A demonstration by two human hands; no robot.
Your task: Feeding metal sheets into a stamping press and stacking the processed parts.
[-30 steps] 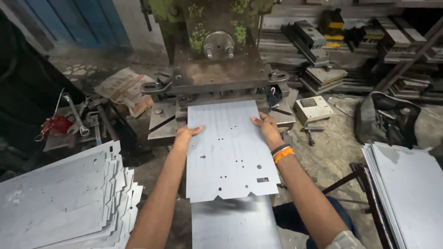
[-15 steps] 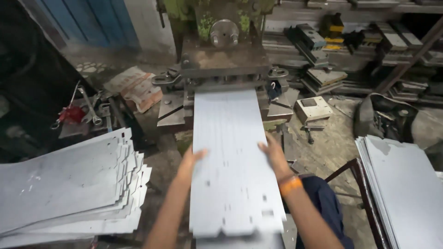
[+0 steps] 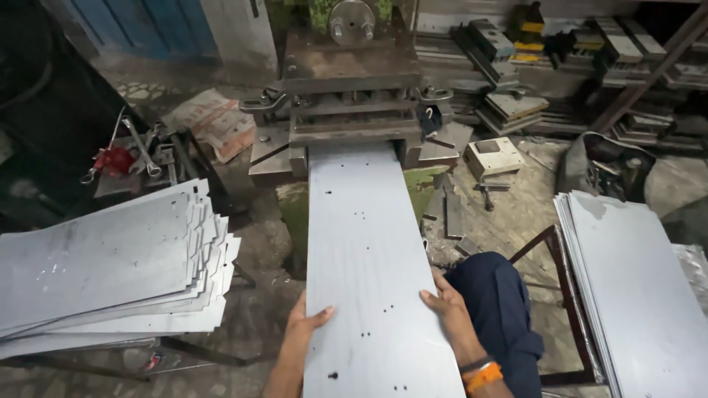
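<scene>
Head view: long grey metal sheet [image 3: 369, 273] lies flat, far end under the press machine [image 3: 354, 96], near end between both hands. Left hand [image 3: 306, 324] and right hand [image 3: 446, 306] rest open on its side edges, fingers spread flat, not pinching. Sheet looks fed in, punching judged not yet finished. Left of the grip: stack of punched sheets [image 3: 103, 265]; right: plain sheet pile [image 3: 641, 287].
</scene>
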